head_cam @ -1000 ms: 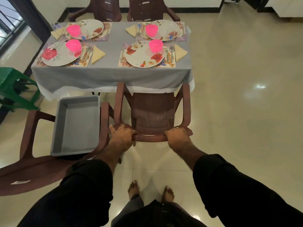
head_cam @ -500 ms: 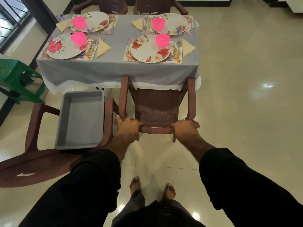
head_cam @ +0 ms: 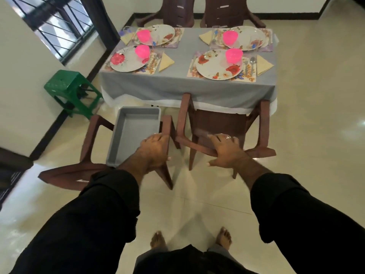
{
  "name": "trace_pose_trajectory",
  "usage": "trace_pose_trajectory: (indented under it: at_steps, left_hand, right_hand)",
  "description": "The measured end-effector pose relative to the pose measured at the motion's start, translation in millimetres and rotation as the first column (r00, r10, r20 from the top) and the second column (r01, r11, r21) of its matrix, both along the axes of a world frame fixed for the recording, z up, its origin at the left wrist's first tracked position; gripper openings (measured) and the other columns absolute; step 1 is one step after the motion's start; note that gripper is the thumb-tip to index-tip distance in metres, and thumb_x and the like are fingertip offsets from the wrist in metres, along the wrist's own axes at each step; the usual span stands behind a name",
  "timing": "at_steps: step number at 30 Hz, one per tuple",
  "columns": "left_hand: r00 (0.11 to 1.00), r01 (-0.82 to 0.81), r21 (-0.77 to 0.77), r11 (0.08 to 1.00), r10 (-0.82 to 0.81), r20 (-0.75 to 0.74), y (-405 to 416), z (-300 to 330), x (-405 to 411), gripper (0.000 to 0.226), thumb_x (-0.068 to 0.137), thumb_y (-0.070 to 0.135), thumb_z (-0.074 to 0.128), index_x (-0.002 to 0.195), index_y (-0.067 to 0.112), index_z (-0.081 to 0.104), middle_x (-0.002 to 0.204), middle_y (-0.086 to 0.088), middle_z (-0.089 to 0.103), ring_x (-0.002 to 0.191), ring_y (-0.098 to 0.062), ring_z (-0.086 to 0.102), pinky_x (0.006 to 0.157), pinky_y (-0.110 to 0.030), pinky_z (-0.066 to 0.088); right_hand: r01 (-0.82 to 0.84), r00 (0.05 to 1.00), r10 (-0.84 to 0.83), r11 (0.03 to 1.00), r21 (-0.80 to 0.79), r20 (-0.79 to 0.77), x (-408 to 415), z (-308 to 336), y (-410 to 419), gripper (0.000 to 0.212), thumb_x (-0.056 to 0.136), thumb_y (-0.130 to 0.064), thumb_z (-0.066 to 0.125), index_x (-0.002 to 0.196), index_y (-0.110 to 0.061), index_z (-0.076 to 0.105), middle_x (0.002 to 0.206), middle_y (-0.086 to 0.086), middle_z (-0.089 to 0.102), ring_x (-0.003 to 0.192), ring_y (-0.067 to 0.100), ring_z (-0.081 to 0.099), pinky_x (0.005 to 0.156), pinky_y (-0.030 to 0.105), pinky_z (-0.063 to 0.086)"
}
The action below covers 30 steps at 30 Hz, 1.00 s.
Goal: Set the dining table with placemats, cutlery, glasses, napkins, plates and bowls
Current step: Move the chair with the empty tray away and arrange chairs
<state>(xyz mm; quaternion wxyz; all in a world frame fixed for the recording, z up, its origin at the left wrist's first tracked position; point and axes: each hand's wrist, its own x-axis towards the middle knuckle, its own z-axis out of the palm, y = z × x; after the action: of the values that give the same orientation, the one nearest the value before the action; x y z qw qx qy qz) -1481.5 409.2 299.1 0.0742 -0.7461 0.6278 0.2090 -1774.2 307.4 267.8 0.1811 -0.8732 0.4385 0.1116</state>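
Tidying chairs: left hand open over grey tray, right hand resting spread on chair; desk fully set.

No readable text, label, brand, number or sign shows on anything here.

Black long sleeves, bare feet, a ring on the right grip.
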Motion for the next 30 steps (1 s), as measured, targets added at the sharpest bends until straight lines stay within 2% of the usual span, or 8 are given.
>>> trace_pose_trajectory:
  at_steps: [3,6,11,16,18,21,24,30]
  left_hand:
    - [0.995,-0.075,0.032,0.997,0.072,0.076,37.5,2.2,72.6,0.087,0.093,0.06,0.068,0.162,0.027,0.026,0.167,-0.005,0.031,0.153,-0.031,0.03,0.123,-0.057,0.032]
    - [0.991,-0.108,0.027,0.994,0.106,0.078,79.3,-8.4,144.9,0.082,0.095,0.068,0.059,0.159,0.025,0.033,0.163,-0.005,0.039,0.147,-0.031,0.038,0.118,-0.054,0.04]
    - [0.986,-0.157,0.143,0.977,0.162,-0.025,160.1,-17.4,268.0,0.095,0.081,0.095,0.042,0.149,0.029,0.055,0.149,-0.005,0.058,0.132,-0.03,0.057,0.11,-0.05,0.049]
    - [0.999,0.018,0.161,0.987,-0.013,-0.03,236.1,-19.0,354.7,0.093,0.065,0.111,0.031,0.132,0.053,0.06,0.124,0.018,0.071,0.121,-0.016,0.065,0.105,-0.043,0.05]
    - [0.993,0.111,0.152,0.982,-0.116,0.022,242.6,-20.9,365.6,0.084,0.062,0.106,0.047,0.121,0.049,0.063,0.111,0.022,0.07,0.113,-0.012,0.064,0.099,-0.042,0.049]
    - [0.979,0.18,0.177,0.968,-0.194,0.067,234.4,-25.0,368.2,0.056,0.072,0.079,0.069,0.117,0.044,0.065,0.112,0.017,0.07,0.112,-0.017,0.063,0.094,-0.044,0.042]
    - [0.975,0.19,0.172,0.967,-0.206,0.081,223.5,-39.8,379.1,0.031,0.077,0.05,0.061,0.107,0.046,0.068,0.104,0.017,0.072,0.101,-0.02,0.068,0.088,-0.042,0.053]
    - [0.968,0.229,0.167,0.959,-0.243,0.069,190.1,-67.2,416.7,0.053,0.06,0.041,0.049,0.109,0.057,0.064,0.1,0.024,0.067,0.089,-0.015,0.067,0.077,-0.045,0.063]
  right_hand:
    - [-0.082,0.988,0.089,0.995,-0.059,0.13,58.5,0.9,38.7,0.104,0.08,-0.077,0.064,0.162,-0.031,0.02,0.169,0.005,0.022,0.16,0.028,0.008,0.126,0.064,0.002]
    - [-0.151,0.959,0.169,0.984,-0.095,0.229,128.3,-0.8,82.7,0.092,0.083,-0.075,0.058,0.158,-0.027,0.034,0.168,0.005,0.028,0.161,0.025,0.008,0.128,0.059,0.0]
    - [-0.15,0.947,0.132,0.988,0.039,0.294,248.3,3.0,164.1,0.088,0.087,-0.073,0.065,0.157,-0.024,0.041,0.163,0.007,0.038,0.155,0.025,0.024,0.125,0.042,0.022]
    - [-0.163,0.983,0.152,0.981,0.101,0.1,330.7,0.3,227.2,0.09,0.08,-0.075,0.071,0.151,-0.024,0.049,0.144,0.003,0.058,0.13,0.023,0.055,0.108,0.034,0.043]
    - [-0.129,0.992,0.13,0.988,0.079,0.004,346.7,2.3,236.6,0.084,0.077,-0.074,0.068,0.146,-0.028,0.051,0.132,-0.001,0.064,0.117,0.02,0.06,0.1,0.037,0.051]
    - [-0.06,0.995,0.067,0.993,0.097,-0.075,365.8,3.0,235.8,0.079,0.071,-0.071,0.068,0.14,-0.036,0.053,0.124,-0.009,0.066,0.109,0.017,0.062,0.094,0.037,0.055]
    - [0.013,0.994,-0.003,0.996,0.093,-0.114,381.0,-4.6,234.4,0.067,0.066,-0.061,0.071,0.129,-0.042,0.056,0.111,-0.014,0.066,0.1,0.015,0.063,0.087,0.04,0.059]
    - [0.008,0.99,-0.003,0.999,0.034,-0.141,404.5,-15.0,217.3,0.038,0.071,-0.045,0.056,0.106,-0.037,0.069,0.093,-0.014,0.07,0.087,0.015,0.069,0.078,0.037,0.062]
